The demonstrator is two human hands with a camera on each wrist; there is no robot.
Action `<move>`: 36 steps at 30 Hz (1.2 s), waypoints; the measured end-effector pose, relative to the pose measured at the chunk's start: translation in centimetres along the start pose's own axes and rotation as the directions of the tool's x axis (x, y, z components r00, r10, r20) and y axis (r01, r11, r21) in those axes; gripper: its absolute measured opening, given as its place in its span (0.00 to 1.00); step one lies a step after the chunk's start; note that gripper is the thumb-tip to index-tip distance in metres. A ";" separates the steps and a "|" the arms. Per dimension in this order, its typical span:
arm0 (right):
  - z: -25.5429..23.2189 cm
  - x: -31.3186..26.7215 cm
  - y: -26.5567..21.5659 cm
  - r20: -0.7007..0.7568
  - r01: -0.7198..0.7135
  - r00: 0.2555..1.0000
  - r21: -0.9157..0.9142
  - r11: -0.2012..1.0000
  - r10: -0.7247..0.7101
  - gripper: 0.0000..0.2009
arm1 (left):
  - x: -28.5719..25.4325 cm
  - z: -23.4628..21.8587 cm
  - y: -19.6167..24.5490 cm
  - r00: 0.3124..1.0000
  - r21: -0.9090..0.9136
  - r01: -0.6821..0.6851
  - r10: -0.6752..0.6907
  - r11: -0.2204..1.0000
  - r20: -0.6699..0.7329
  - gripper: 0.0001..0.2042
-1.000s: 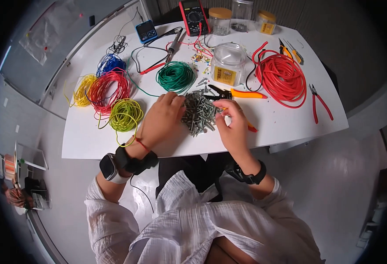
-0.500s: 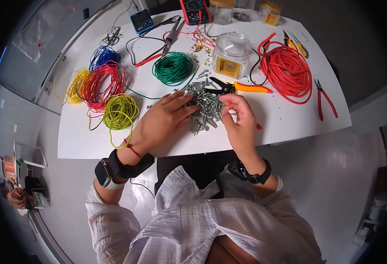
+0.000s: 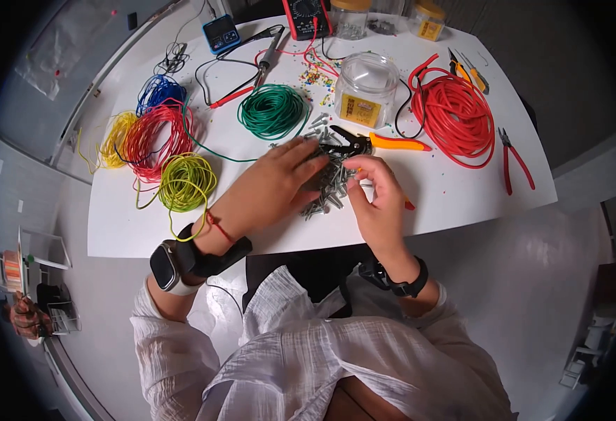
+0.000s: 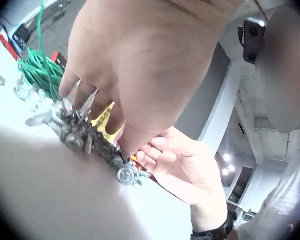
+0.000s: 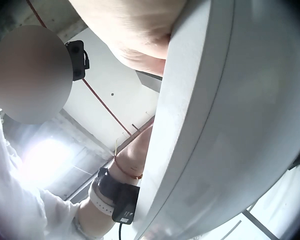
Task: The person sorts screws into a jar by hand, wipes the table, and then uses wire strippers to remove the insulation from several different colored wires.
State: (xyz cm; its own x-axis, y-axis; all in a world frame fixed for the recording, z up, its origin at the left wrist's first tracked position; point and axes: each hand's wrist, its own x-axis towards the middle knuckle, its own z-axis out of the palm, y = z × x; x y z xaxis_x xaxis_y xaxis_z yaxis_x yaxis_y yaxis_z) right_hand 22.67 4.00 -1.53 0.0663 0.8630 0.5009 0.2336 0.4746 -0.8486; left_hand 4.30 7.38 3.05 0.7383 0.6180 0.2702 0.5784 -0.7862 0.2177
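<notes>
A heap of silver screws (image 3: 334, 184) lies on the white table (image 3: 462, 189) near its front edge. Over the left part of the heap my left hand (image 3: 273, 186) is spread palm down, fingers extended, hiding many screws. In the left wrist view its fingertips reach down to the screws (image 4: 75, 135). My right hand (image 3: 381, 207) stands at the heap's right side, fingers loosely bent and a gap between thumb and forefinger. Wire strippers (image 3: 392, 142) with orange handles lie at the heap's back edge; the right hand partly covers their lower handle.
Behind the heap are a green wire coil (image 3: 273, 112) and a clear jar (image 3: 367, 88). Yellow, red and blue wire coils lie left; a thick red cable coil (image 3: 455, 119) and red-handled pliers (image 3: 511, 161) lie right. A soldering iron (image 3: 271, 56) and multimeter (image 3: 308, 17) are farther back.
My left hand has moved right across the heap and now covers more of the screws. The right hand stays beside the heap with its fingers loosely bent.
</notes>
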 end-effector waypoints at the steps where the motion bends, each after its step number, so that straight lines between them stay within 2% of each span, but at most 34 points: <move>1: 0.0 0.0 0.0 -0.004 0.006 1.000 0.000 1.000 -0.006 0.13 | 0.0 0.2 -0.1 1.000 0.005 -0.005 0.005 1.000 -0.003 0.22; 3: 0.0 0.0 0.2 -0.027 0.001 1.000 0.041 0.999 0.000 0.13 | -0.2 0.3 0.0 0.996 -0.064 -0.055 0.059 0.996 0.064 0.21; 7: 0.0 0.1 0.2 -0.019 -0.004 1.000 0.018 1.000 0.004 0.13 | -0.9 -0.6 -0.3 0.992 -0.084 -0.068 0.076 0.994 0.101 0.20; 10: 0.1 0.1 -0.1 -0.005 -0.002 1.000 0.006 1.000 0.002 0.13 | -1.3 -1.1 -0.3 0.998 -0.063 -0.034 0.037 0.997 0.058 0.18; 12: 0.1 0.1 -0.4 -0.027 0.026 0.999 0.002 1.000 -0.026 0.13 | -1.6 -1.8 0.2 0.995 -0.035 0.012 -0.016 0.999 -0.102 0.16; 13: -0.1 0.2 -0.7 -0.027 0.027 0.999 0.002 1.000 -0.027 0.13 | -2.1 -2.0 0.3 0.995 -0.034 0.013 -0.016 0.999 -0.102 0.16; 15: -0.9 0.1 -1.4 0.001 0.176 0.984 -0.164 0.971 -0.178 0.12 | -3.5 -2.4 0.5 0.975 -0.054 0.146 -0.153 0.988 -0.160 0.15; 16: -1.2 0.0 -1.5 0.001 0.176 0.984 -0.162 0.971 -0.178 0.12 | -4.2 -2.4 0.6 0.975 -0.053 0.148 -0.154 0.988 -0.159 0.15; 18: -1.7 -0.4 -1.6 0.085 0.263 0.965 -0.278 0.924 -0.249 0.11 | -5.5 -2.0 0.9 0.945 -0.143 0.266 -0.288 0.953 -0.158 0.13; 19: -1.9 -0.5 -1.5 0.132 0.277 0.960 -0.298 0.914 -0.248 0.10 | -6.0 -1.6 0.9 0.932 -0.154 0.279 -0.306 0.948 -0.193 0.12; 20: -1.8 -0.6 -1.4 0.136 0.278 0.959 -0.294 0.914 -0.248 0.10 | -6.2 -1.4 1.0 0.931 -0.153 0.284 -0.311 0.947 -0.194 0.12; 22: -1.5 -0.7 -1.4 0.272 0.325 0.934 -0.386 0.863 -0.229 0.11 | -6.6 -1.0 1.0 0.918 0.005 0.348 -0.340 0.938 -0.203 0.15; 23: -1.3 -0.7 -1.8 0.326 0.377 0.912 -0.431 0.820 -0.248 0.11 | -6.8 -0.3 1.0 0.904 0.056 0.362 -0.336 0.930 -0.264 0.17; 27: -0.5 -0.6 -2.5 0.430 0.401 0.887 -0.540 0.740 -0.167 0.12 | -6.0 0.0 1.0 0.890 0.010 0.357 -0.337 0.934 -0.307 0.17; 34: -0.3 0.2 -1.2 0.467 0.452 0.860 -0.506 0.734 -0.208 0.11 | -5.6 0.2 0.0 0.880 -0.039 0.380 -0.374 0.924 -0.292 0.13; 36: -0.4 0.4 -0.9 0.455 0.462 0.856 -0.459 0.759 -0.246 0.10 | -5.8 0.2 -0.1 0.869 -0.118 0.385 -0.403 0.915 -0.289 0.12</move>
State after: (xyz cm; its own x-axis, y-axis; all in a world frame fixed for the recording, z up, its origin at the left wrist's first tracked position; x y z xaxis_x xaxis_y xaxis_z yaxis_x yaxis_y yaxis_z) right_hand 22.86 3.87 -0.50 -0.4422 0.7003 0.5604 0.6529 0.6797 -0.3343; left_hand 0.05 3.88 1.27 0.3084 0.8546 0.4178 0.7724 -0.4813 0.4143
